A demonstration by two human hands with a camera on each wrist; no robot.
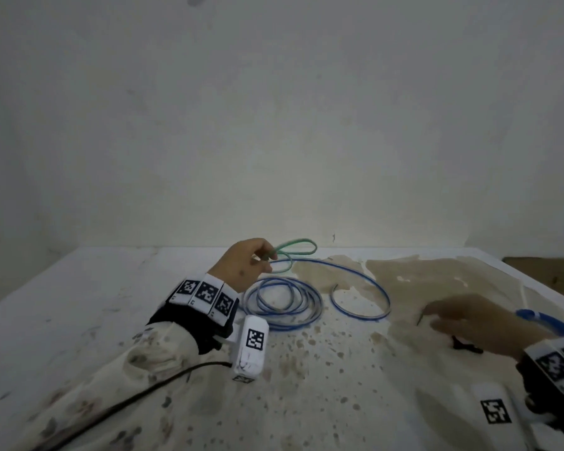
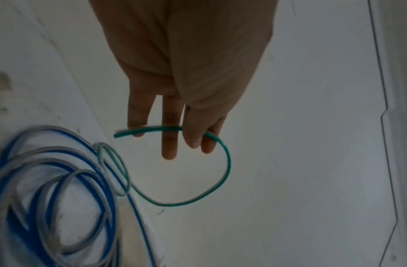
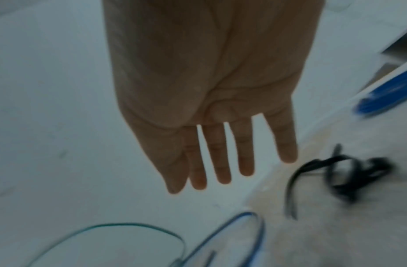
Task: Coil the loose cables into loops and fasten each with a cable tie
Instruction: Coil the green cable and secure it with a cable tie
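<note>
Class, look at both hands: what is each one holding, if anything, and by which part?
The left hand pinches the green cable near its free end, between thumb and fingers. The right hand holds nothing; its fingers are straight and spread.

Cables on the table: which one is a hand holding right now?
The green cable, pinched in the left hand and lifted in a loop. The blue cable lies coiled on the table untouched; the right hand is open and empty.

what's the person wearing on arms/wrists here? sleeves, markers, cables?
Both hands are bare. The left hand has a black wrist strap with a band of white square-coded marker tiles, a white box-shaped wrist camera with its own marker, and a thin black cable along a stained cream sleeve. The right hand wears a similar marker band.
</note>
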